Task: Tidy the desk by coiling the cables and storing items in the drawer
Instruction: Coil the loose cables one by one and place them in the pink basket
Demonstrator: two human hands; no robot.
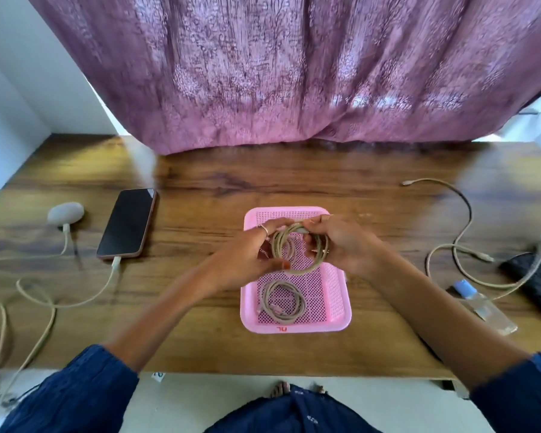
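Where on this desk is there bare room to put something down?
Bare wood lies between the phone and the pink basket, and behind the basket toward the curtain. Loose cables crowd both ends.

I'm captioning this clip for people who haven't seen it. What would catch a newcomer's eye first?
Probably the pink basket at the desk's centre, with both hands holding a coiled cable above it and a second coil lying inside. Next, the purple curtain behind the desk, and the phone on the left with a cable plugged in.
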